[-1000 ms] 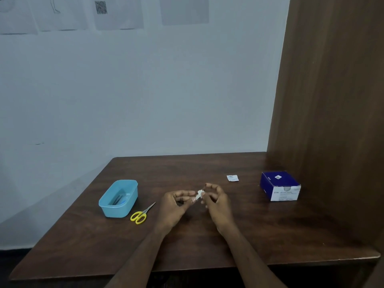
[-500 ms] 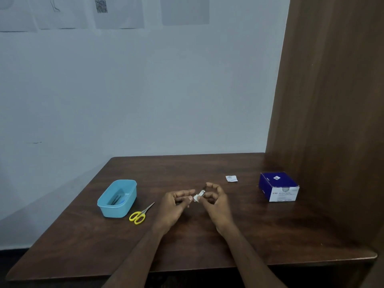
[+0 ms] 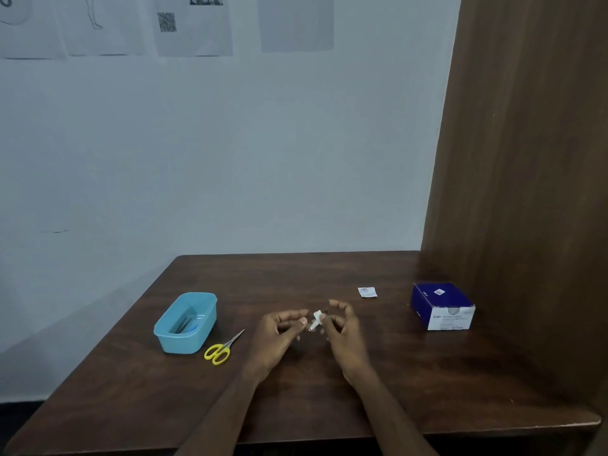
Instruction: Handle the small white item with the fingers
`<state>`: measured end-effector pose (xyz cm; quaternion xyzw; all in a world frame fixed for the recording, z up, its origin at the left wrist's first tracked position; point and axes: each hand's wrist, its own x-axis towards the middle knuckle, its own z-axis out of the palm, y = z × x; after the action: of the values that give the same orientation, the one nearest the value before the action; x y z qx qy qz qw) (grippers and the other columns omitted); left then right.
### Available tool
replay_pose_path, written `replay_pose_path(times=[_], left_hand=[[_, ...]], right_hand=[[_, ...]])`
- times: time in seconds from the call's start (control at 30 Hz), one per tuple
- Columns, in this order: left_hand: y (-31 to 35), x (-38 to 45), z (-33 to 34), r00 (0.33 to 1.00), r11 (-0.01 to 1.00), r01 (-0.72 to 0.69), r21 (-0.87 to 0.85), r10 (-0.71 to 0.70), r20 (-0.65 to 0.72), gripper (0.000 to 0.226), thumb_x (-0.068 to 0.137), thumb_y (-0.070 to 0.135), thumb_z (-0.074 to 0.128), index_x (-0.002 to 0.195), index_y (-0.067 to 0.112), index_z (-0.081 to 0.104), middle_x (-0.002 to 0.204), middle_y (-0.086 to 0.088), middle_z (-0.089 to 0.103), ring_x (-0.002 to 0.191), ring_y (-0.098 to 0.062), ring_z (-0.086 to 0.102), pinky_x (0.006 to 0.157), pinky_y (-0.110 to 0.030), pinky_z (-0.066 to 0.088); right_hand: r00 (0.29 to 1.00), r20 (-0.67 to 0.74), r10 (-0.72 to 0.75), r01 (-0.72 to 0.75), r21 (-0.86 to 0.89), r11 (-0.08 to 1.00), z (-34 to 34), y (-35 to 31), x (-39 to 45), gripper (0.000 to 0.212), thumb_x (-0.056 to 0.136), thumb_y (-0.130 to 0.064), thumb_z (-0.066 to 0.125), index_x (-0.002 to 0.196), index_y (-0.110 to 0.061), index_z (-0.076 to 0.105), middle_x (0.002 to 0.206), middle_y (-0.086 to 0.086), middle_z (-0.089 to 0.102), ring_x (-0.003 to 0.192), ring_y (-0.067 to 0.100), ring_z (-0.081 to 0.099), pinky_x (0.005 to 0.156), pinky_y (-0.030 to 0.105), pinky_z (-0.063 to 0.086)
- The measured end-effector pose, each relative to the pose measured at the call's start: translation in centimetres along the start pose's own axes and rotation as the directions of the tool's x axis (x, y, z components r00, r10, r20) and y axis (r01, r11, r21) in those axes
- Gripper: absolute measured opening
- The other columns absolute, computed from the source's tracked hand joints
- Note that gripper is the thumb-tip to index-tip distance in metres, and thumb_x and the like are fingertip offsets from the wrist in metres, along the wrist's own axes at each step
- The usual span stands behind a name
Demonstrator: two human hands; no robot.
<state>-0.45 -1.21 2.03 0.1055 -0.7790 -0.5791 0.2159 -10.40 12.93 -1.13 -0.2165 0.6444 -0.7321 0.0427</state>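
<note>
Both hands hover over the middle of the dark wooden table (image 3: 329, 406). My right hand (image 3: 345, 334) pinches a small white packet or strip (image 3: 316, 320) between thumb and fingers; its lower end hangs down to the left. My left hand (image 3: 279, 334) sits just left of it with curled fingers, its fingertips close to the white piece but apart from it. What the white piece is cannot be made out.
A light blue plastic tub (image 3: 186, 322) with thin tools inside stands at the left, yellow-handled scissors (image 3: 223, 348) beside it. A small white sachet (image 3: 367, 292) lies behind the hands. A blue and white box (image 3: 442, 306) sits at the right by a wooden panel (image 3: 526, 192).
Earlier both hands pinched the white piece together. Now my left hand has let go and drawn slightly left; the piece hangs from my right hand, unfolded longer.
</note>
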Motion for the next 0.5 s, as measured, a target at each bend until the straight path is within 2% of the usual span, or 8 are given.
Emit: replay_pose_path(times=[0.07, 0.17, 0.3, 0.37, 0.5], left_hand=[[0.04, -0.13, -0.02, 1.000, 1.000, 0.005, 0.023, -0.005, 0.014, 0.018, 0.100, 0.027, 0.076, 0.117, 0.033, 0.079, 0.096, 0.011, 0.084, 0.077, -0.004, 0.070, 0.082, -0.019, 0.057], [-0.21, 0.00, -0.03, 1.000, 1.000, 0.008, 0.025, -0.008, 0.010, 0.019, 0.099, 0.027, 0.077, 0.117, 0.031, 0.080, 0.095, 0.008, 0.084, 0.080, -0.007, 0.072, 0.088, -0.030, 0.059], [-0.15, 0.05, 0.16, 1.000, 1.000, -0.002, 0.026, 0.003, -0.017, 0.018, 0.098, 0.023, 0.078, 0.115, 0.028, 0.081, 0.092, 0.007, 0.084, 0.074, -0.004, 0.069, 0.081, -0.023, 0.056], [-0.16, -0.02, 0.13, 1.000, 0.999, -0.007, 0.052, 0.007, -0.007, 0.019, 0.098, 0.026, 0.078, 0.116, 0.029, 0.081, 0.091, 0.007, 0.084, 0.075, -0.005, 0.070, 0.082, -0.022, 0.056], [-0.19, -0.01, 0.09, 1.000, 0.999, -0.001, 0.049, 0.001, -0.008, 0.020, 0.098, 0.027, 0.077, 0.118, 0.028, 0.080, 0.095, 0.010, 0.084, 0.088, -0.017, 0.079, 0.089, -0.033, 0.060]], right_hand=[[1.000, 0.014, -0.009, 0.009, -0.006, 1.000, -0.06, 0.00, -0.05, 0.042, 0.095, -0.008, 0.077, 0.127, -0.024, 0.055, 0.083, 0.004, 0.080, 0.077, 0.011, 0.069, 0.077, 0.029, 0.052], [0.999, 0.038, -0.009, 0.009, -0.005, 1.000, -0.04, 0.10, -0.01, 0.054, 0.088, -0.004, 0.083, 0.129, -0.024, 0.054, 0.085, 0.008, 0.079, 0.080, 0.015, 0.069, 0.082, 0.031, 0.054], [1.000, 0.009, 0.004, -0.004, 0.005, 1.000, -0.10, 0.02, -0.02, 0.033, 0.099, -0.011, 0.073, 0.124, -0.024, 0.056, 0.087, 0.004, 0.082, 0.075, 0.009, 0.070, 0.080, 0.030, 0.053], [1.000, 0.008, 0.009, -0.009, 0.008, 1.000, -0.09, -0.12, -0.12, 0.031, 0.100, -0.011, 0.071, 0.124, -0.024, 0.056, 0.087, 0.006, 0.082, 0.073, 0.009, 0.069, 0.077, 0.029, 0.052], [0.999, 0.047, -0.001, 0.001, 0.002, 1.000, -0.03, -0.53, -0.34, 0.056, 0.087, -0.003, 0.084, 0.128, -0.025, 0.053, 0.086, 0.005, 0.080, 0.078, 0.011, 0.070, 0.078, 0.025, 0.054]])
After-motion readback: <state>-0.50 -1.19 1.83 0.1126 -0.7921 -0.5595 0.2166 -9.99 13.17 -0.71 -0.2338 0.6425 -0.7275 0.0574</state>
